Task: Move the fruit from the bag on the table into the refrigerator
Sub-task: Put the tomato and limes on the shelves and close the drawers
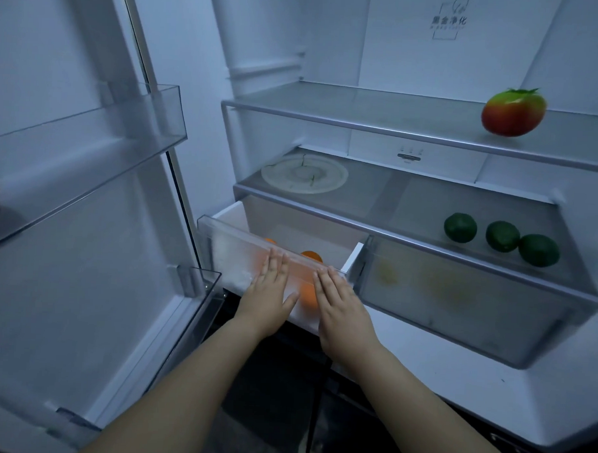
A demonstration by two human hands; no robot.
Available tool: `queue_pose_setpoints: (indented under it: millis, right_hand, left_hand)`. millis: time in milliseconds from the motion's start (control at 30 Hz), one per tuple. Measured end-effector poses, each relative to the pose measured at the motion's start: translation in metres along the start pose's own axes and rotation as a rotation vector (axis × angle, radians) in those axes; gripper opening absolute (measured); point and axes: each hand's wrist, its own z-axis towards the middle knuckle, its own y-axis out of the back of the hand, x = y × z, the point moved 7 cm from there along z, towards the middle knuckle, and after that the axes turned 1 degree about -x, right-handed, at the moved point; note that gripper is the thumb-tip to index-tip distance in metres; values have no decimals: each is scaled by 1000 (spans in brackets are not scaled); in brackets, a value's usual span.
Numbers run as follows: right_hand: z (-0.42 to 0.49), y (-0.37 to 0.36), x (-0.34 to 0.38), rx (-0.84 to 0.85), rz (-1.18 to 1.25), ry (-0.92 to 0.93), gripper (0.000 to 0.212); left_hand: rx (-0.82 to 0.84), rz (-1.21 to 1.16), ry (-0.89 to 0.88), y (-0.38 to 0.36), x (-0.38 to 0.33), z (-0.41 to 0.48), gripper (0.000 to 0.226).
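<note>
The refrigerator stands open in front of me. Its left crisper drawer (pixel 228 243) is pulled partly out, with oranges (pixel 311 256) inside, seen over the rim and through the frosted front. My left hand (pixel 269 290) and my right hand (pixel 342 305) lie flat, fingers together, against the drawer's front panel, holding nothing. Three green limes (pixel 460 227) sit on the lower glass shelf (pixel 412 200) at the right. A red-green mango (pixel 513 112) rests on the upper shelf (pixel 330 106) at the right. The bag and table are out of view.
A round white plate (pixel 304 175) lies on the lower shelf at the left. The right crisper drawer (pixel 476 295) is closed, with yellowish shapes blurred behind its front. The left door stands open with clear bins (pixel 89 135) and a lower bin (pixel 199 290) close to my left arm.
</note>
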Motion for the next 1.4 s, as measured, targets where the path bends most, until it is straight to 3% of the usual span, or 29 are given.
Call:
queue_pose_setpoints:
  millis: [467, 767, 900, 1167, 1400]
  right_hand:
    - [41, -17, -45, -16, -130, -38, 86]
    - [57, -31, -66, 109, -416, -98, 72]
    - [62, -39, -82, 154, -446, -108, 75]
    - [60, -40, -89, 224, -391, -71, 75]
    - [46, -30, -80, 181, -163, -145, 83]
  left_hand:
    - [37, -35, -19, -5, -13, 63, 75]
    - [52, -117, -34, -12, -23, 101, 77]
    - [156, -150, 4, -34, -25, 109, 76]
    - [271, -160, 32, -55, -17, 103, 67]
    - [133, -62, 15, -25, -16, 70, 68]
